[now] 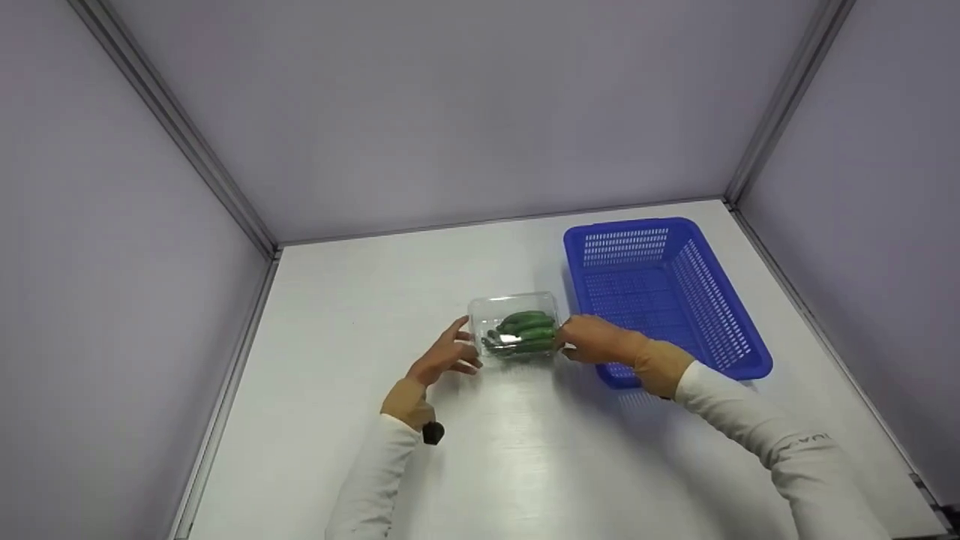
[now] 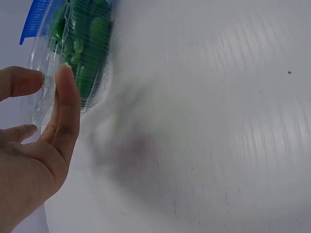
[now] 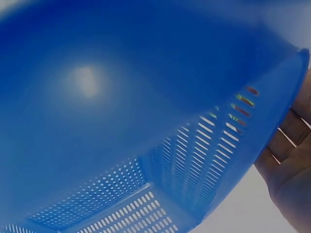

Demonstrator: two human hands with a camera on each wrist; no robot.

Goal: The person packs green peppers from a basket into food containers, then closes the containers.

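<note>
A clear plastic box [image 1: 513, 301] with a lid stands on the white table, left of the basket. Several long green vegetables [image 1: 529, 330], peppers or small cucumbers, lie inside it. At the box's left side my left hand [image 1: 448, 354] pinches the rim between thumb and fingers, as the left wrist view shows with the hand [image 2: 43, 141] close up. My right hand [image 1: 596, 339] holds the box's right edge with bent fingers. In the right wrist view the basket's wall hides most of what that hand [image 3: 294, 155] touches.
A blue perforated plastic basket [image 1: 731, 337] stands to the right, its near-left rim under my right forearm. Grey walls [image 1: 495, 112] border the white table [image 1: 360, 300] at the back and both sides.
</note>
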